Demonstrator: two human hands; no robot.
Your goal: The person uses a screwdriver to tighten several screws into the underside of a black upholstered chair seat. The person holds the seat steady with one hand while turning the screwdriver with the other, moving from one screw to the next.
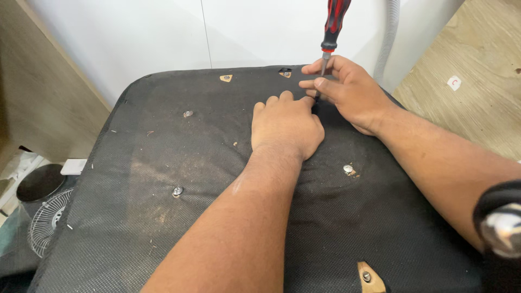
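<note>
The right hand [347, 89] pinches the metal shaft of a screwdriver [332, 30] between thumb and fingers, just below its red and black handle. The tool stands almost upright, leaning slightly to the right, with its tip pressed down near the far edge of a black fabric panel [163, 217]. The tip itself is hidden behind the fingers, so what it sits in cannot be made out.

The left hand [285, 127] lies curled into a loose fist, knuckles up, pressed flat on the fabric. It holds nothing, and its fingertips touch the right hand just beside the screwdriver shaft.

The fabric panel is dusty, with brownish marks. 3 bolts sit in it: one [188, 114] to the far left, one [177, 191] nearer on the left, and one [348, 169] on the right below the right forearm. 2 small tan tabs [226, 78] lie along the far edge, and a larger tan tab [369, 276] sits at the near edge.

Behind the panel is a white wall [163, 32], with a grey ribbed hose [388, 38] running down it. Plywood boards [472, 92] stand on the right. A fan grille [49, 220] lies low at left.
</note>
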